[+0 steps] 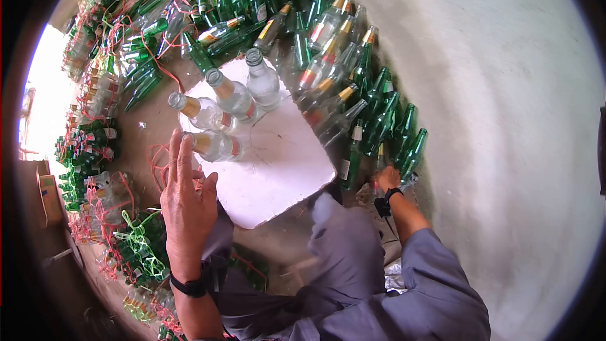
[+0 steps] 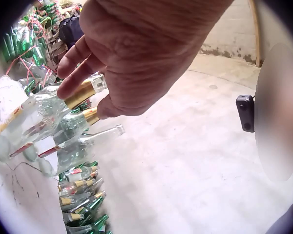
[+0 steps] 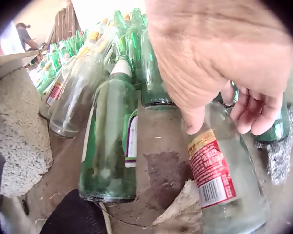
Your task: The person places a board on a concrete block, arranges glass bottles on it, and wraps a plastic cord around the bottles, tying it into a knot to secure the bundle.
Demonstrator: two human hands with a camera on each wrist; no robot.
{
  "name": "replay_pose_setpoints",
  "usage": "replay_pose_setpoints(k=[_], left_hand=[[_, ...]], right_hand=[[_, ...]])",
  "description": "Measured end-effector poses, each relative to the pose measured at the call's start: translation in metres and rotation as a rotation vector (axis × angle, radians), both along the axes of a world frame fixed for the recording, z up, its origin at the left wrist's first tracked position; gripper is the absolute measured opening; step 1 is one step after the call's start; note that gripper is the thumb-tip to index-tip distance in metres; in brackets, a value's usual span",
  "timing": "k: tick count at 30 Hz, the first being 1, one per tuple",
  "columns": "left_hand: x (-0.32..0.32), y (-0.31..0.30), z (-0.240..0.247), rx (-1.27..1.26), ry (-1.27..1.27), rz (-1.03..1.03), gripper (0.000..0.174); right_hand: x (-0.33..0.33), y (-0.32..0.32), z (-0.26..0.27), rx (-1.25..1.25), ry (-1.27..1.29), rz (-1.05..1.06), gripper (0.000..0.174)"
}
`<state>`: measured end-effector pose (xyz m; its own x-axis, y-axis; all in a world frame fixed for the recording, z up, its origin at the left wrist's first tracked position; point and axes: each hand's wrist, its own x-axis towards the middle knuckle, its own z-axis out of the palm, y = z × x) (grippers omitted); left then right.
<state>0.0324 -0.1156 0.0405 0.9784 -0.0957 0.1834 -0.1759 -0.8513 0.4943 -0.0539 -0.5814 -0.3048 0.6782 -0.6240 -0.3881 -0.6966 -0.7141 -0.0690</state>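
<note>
Several clear glass bottles with gold neck labels, among them one without a visible gold label, stand on a white board (image 1: 287, 173) in front of the person. At the neck of the nearest clear bottle (image 1: 219, 146) is the left hand (image 1: 189, 208), its fingers extended and thumb apart. In the left wrist view, those fingers (image 2: 78, 80) overlap the gold-wrapped necks. Down by the floor, the right hand (image 1: 387, 179) grips a clear glass bottle (image 3: 212, 168) with a red label, thumb and fingers round its upper part. A green bottle (image 3: 110, 141) stands beside it.
Green and clear bottles (image 1: 328, 82) crowd the floor beyond and right of the board, along a pale wall (image 1: 499, 120). Bundles of bottles tied with red and green string (image 1: 139, 246) line the left side. A rough grey block (image 3: 19, 131) and a dark shoe (image 3: 73, 214) are low down.
</note>
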Motion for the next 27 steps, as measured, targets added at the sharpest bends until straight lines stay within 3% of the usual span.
replay_pose_setpoints(k=[5, 9, 12, 14, 17, 21, 27], left_hand=[[0.001, 0.001, -0.002, 0.009, -0.018, -0.020, 0.066], [0.000, 0.003, 0.000, 0.047, 0.001, -0.016, 0.065], [0.000, 0.001, 0.007, 0.030, 0.067, 0.018, 0.066], [-0.001, 0.000, 0.009, 0.017, 0.088, 0.024, 0.068], [0.000, -0.001, 0.011, -0.003, 0.084, 0.023, 0.071], [-0.001, 0.005, 0.006, 0.074, 0.026, -0.004, 0.072], [-0.003, 0.007, 0.007, 0.065, 0.017, 0.003, 0.072]], right_hand=[[-0.001, 0.013, -0.013, -0.098, 0.067, 0.029, 0.039], [0.010, 0.003, -0.013, 0.077, 0.057, 0.014, 0.035], [0.022, 0.015, 0.015, 0.138, 0.049, -0.031, 0.037], [0.020, 0.010, 0.005, 0.145, 0.073, -0.034, 0.054], [0.014, 0.009, 0.014, 0.180, 0.129, 0.001, 0.054], [-0.019, -0.001, -0.003, 0.284, 0.104, -0.133, 0.052], [-0.061, 0.007, 0.021, 0.239, 0.100, 0.055, 0.055]])
